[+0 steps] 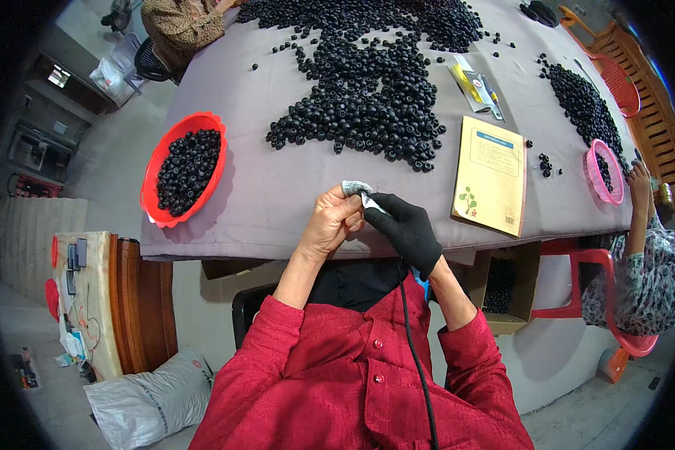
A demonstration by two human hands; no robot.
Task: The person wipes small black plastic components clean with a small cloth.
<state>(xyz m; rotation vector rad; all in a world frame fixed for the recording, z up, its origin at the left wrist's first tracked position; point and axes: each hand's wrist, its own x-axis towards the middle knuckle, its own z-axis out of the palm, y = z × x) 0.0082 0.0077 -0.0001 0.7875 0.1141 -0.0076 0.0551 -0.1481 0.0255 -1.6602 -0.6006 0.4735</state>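
My bare left hand (333,220) and my right hand (409,231) in a black knit glove meet just over the table's near edge. A grey-white wrap (356,187) covers a fingertip of the left hand. Another white bit of wrap (373,204) shows at the gloved fingers. Both hands are closed, fingertips pressed together; whatever lies between them is hidden. Beyond them spreads a large heap of small black ring-like parts (360,105), each with a hole in its middle. To the left, a red scalloped basket (148,196) holds more of these parts.
A yellow booklet (490,176) lies right of my hands, a packaged yellow tool (472,86) behind it. At right, a person's hand (639,180) is near a pink basket (594,176) and another heap (585,105). Another person (178,30) sits far left. An open carton (529,281) stands below the table.
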